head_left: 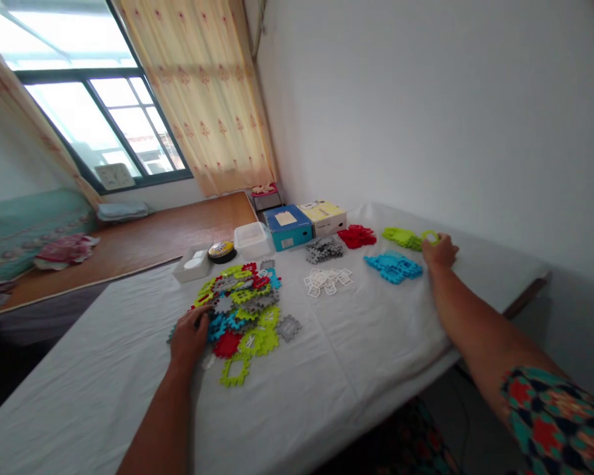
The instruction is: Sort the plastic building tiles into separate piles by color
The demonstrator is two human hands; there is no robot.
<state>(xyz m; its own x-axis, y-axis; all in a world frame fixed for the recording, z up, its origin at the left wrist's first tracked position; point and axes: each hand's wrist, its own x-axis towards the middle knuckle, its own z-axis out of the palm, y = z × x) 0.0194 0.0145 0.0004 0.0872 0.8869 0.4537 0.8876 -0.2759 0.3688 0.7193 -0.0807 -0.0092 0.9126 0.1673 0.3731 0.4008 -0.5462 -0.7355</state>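
A mixed heap of coloured interlocking plastic tiles (pixel 242 303) lies on the white-covered table (pixel 327 369). My left hand (pixel 191 336) rests at the heap's left edge, fingers curled on the pieces there. Farther right sit sorted piles: grey (pixel 324 249), red (pixel 356 236), white (pixel 327 280), blue (pixel 393 266) and lime green (pixel 402 237). My right hand (pixel 439 251) reaches to the green pile with a lime green tile (pixel 429 237) pinched in its fingers.
Along the table's far edge stand a blue box (pixel 288 226), a yellow-and-white box (pixel 325 216), a clear plastic tub (pixel 253 239), a round tin (pixel 221 251) and a white tray (pixel 193 264). A wall runs close on the right; a wooden platform (pixel 143 241) and a window lie behind.
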